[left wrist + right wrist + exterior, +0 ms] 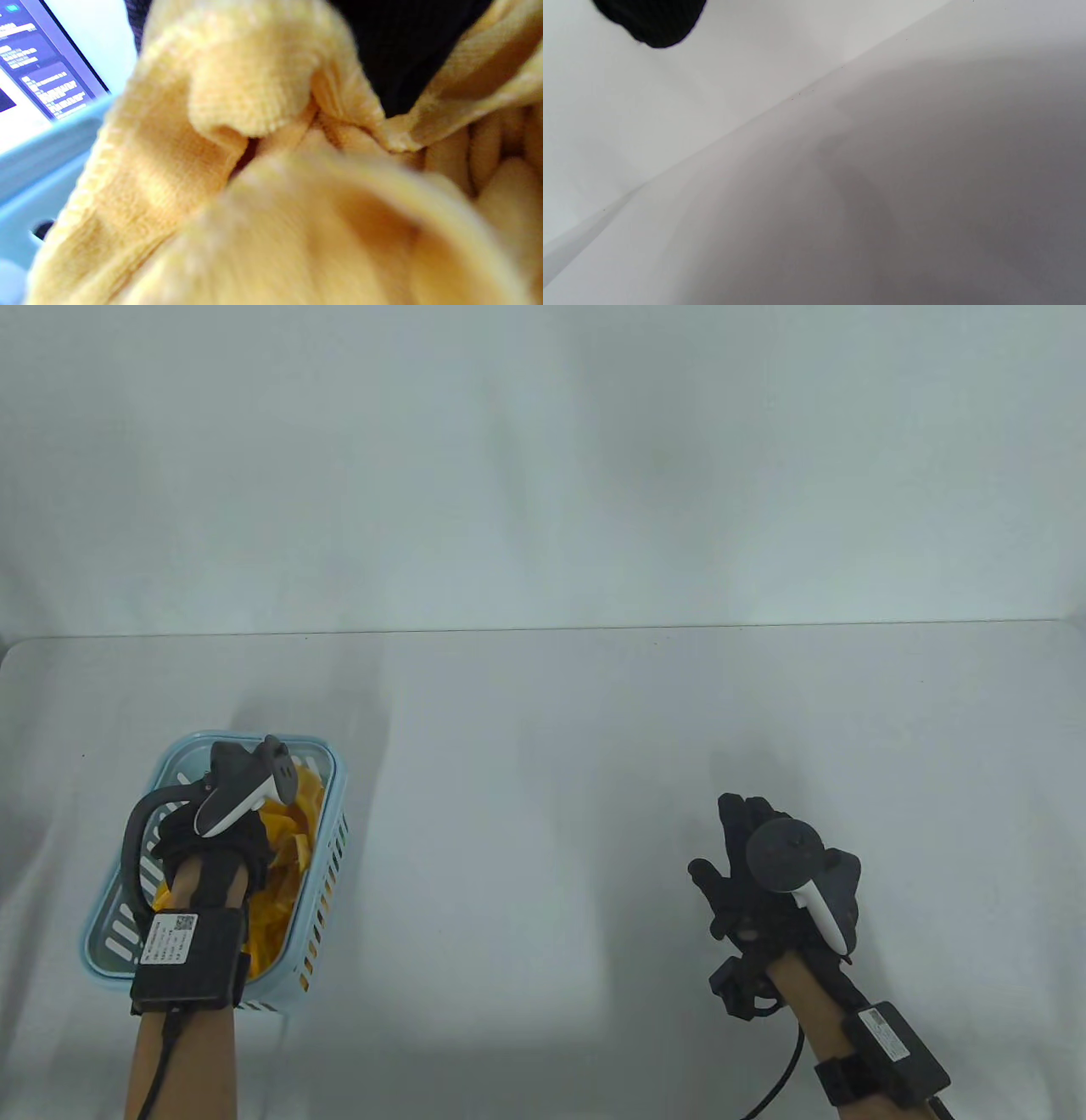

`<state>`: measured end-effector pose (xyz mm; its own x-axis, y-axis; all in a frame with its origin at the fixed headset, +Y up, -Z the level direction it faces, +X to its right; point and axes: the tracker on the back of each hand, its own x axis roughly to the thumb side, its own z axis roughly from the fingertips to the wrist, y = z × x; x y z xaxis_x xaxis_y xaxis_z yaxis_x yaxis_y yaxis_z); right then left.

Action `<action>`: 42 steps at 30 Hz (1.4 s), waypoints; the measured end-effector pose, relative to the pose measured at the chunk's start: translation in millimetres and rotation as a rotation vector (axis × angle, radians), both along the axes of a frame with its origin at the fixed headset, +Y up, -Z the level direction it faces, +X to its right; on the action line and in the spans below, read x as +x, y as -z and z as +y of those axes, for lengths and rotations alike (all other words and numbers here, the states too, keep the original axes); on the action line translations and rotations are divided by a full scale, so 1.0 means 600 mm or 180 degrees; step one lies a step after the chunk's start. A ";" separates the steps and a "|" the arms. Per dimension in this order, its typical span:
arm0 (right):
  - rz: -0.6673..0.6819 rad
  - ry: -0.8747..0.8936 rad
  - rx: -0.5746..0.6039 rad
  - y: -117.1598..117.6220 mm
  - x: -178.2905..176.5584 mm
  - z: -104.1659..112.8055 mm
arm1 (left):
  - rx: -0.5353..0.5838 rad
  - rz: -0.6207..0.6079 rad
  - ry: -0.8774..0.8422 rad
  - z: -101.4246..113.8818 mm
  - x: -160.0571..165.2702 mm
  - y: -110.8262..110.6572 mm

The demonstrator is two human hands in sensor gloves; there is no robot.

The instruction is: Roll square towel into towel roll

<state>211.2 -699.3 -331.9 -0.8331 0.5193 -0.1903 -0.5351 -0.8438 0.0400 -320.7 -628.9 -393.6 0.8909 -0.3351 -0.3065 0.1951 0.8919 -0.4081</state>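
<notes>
1. We locate the yellow towel (288, 848) bunched inside the light-blue slotted basket (327, 848) at the near left of the tabletop (543, 780). It lies in loose folds, so we can assign it no long axis or pointing direction.
2. In the left wrist view the towel (237, 169) fills the frame as crumpled folds, with the basket rim (51, 140) at the left edge.
3. The left hand (221, 836) reaches down into the basket onto the towel. Its fingers are hidden, so we cannot tell whether they grip.
4. The right hand (755, 865) is over the bare tabletop, well apart from the basket, fingers spread and holding nothing.
</notes>
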 end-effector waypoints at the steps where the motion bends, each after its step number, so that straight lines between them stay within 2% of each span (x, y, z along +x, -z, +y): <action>1: -0.0005 0.0019 -0.0001 0.000 0.001 0.000 | 0.0045 0.0002 -0.0019 0.011 0.000 -0.002; 11: -0.0012 0.0056 -0.0007 -0.003 0.003 0.002 | 0.0784 -0.0039 -0.0167 0.120 0.013 -0.029; 24: -0.0042 0.0144 -0.0038 -0.004 0.007 0.000 | 0.1485 -0.0144 -0.0312 0.220 0.037 -0.051; 29: -0.0055 0.0178 -0.0038 -0.004 0.008 0.000 | 0.1842 -0.0331 -0.0617 0.264 0.063 -0.064; 36: -0.0064 0.0214 -0.0029 -0.003 0.009 0.000 | 0.2260 -0.0645 -0.1136 0.305 0.117 -0.077; 42: -0.0079 0.0220 -0.0032 -0.002 0.011 0.001 | 0.2347 -0.0836 -0.1628 0.316 0.164 -0.075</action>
